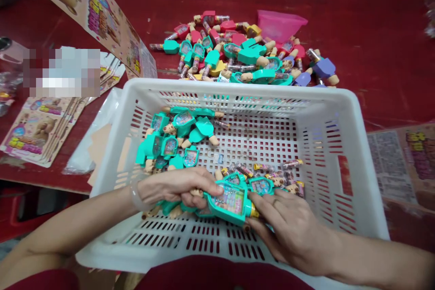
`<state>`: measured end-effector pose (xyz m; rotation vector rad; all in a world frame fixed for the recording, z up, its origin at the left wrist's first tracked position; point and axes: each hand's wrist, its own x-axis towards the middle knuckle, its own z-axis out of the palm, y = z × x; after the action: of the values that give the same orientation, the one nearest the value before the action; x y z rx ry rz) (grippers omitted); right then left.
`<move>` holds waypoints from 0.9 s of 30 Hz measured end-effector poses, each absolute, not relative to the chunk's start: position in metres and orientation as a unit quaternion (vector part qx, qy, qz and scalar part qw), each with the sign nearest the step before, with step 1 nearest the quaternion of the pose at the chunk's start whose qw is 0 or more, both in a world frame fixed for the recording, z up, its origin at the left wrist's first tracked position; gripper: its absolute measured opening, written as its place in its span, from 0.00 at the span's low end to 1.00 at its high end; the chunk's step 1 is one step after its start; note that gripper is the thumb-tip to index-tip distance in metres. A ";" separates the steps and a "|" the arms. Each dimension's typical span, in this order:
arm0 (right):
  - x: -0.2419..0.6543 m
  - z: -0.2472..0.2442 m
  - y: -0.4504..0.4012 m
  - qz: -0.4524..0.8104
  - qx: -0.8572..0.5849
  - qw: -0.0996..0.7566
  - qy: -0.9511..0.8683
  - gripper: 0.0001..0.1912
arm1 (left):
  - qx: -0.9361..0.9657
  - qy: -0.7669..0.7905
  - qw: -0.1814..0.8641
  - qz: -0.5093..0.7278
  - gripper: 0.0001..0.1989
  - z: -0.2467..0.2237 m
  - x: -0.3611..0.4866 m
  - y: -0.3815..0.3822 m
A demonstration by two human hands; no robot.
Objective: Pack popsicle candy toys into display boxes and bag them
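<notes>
Over the front part of a white plastic basket [238, 85], my left hand [190, 186] grips a teal toy [229, 201] with a clear window, its thumb on the window's edge. My right hand [288, 222] is closed around the yellow-capped end on the toy's right side, where its fingers partly hide the joint. More teal toys [183, 118] with bear-shaped ends lie in the basket's left part. Small clear tubes with yellow caps [264, 167] lie just behind my right hand.
Behind the basket, a heap of red, teal, yellow and purple toys [212, 58] lies on the red table [356, 31] near a pink container [280, 26]. Printed cards [44, 129] and a tall printed board [102, 16] are at left; another printed sheet [404, 163] is at right.
</notes>
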<state>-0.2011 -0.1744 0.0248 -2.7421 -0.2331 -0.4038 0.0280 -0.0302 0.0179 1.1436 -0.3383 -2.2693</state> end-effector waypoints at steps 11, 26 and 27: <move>-0.182 0.009 -0.195 0.041 -0.899 0.435 0.018 0.19 | 0.539 -0.316 0.271 -0.732 0.20 0.028 0.034 -0.033; -0.137 -0.001 -0.251 0.032 -0.818 0.563 0.113 0.17 | 0.695 -0.459 0.295 -0.468 0.27 0.019 0.057 -0.042; -0.136 0.003 -0.253 0.034 -0.811 0.570 0.127 0.19 | 0.682 -0.441 0.318 -0.489 0.27 0.021 0.059 -0.043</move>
<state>-0.1359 -0.2529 0.0034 -1.9044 0.2991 0.0803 0.0590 -0.0431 0.0206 1.7952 -1.1595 -1.2863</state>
